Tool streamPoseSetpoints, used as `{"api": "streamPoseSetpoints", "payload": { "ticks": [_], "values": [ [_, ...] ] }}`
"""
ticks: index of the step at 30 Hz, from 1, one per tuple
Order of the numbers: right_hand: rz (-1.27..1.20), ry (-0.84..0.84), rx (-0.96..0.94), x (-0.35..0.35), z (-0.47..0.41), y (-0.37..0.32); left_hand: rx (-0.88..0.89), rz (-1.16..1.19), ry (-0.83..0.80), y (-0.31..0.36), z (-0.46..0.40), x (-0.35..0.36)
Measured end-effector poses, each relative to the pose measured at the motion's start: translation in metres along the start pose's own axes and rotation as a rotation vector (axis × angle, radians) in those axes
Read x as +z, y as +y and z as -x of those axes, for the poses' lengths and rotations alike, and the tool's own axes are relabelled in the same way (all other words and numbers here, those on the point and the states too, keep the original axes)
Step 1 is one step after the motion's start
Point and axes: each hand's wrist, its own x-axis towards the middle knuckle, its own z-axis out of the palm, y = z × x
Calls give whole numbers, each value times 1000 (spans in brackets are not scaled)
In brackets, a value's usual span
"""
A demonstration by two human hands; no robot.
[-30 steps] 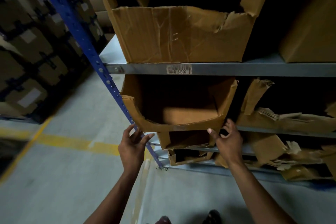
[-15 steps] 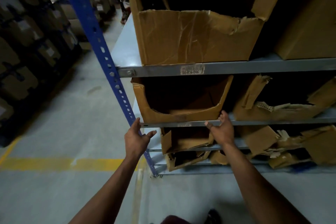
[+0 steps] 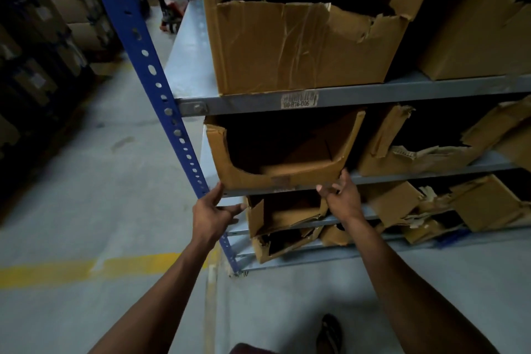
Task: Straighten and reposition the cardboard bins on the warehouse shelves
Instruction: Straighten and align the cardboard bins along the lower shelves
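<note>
Both hands' fingers (image 3: 343,179) loosely spread, touching bin (image 3: 280,179).

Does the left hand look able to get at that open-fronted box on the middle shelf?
Probably yes. The left hand hovers open just below the cardboard bin's lower left corner, beside the blue upright. Nothing lies between its fingers and that corner.

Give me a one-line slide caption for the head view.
Both hands, left hand and right hand, reach the cut-front cardboard bin on the second shelf.
</note>
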Motion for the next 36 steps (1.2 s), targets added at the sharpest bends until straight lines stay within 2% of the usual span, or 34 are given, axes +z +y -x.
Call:
{"api": "streamPoseSetpoints", "payload": {
  "ticks": [9,14,17,20,26,31,36],
  "values": [
    [120,-29,25,-12,-28,6,-8,-47,83,-11,-4,12],
    [132,-83,25,-18,-32,13,32,-136,211,-6,-10,20],
    [137,-93,26,-20,-33,18,28,-107,135,-3,-7,36],
    [201,-99,-8,-20,-35,20,11,-53,148,3,-1,46],
    [310,-45,-69,-21,-33,12,-46,-8,66,-5,5,43],
    [329,-63,-62,-20,-32,10,-58,19,-9,-8,5,44],
    [296,-108,-39,-16,-30,17,-50,-57,-52,-13,0,37]
  ]
}}
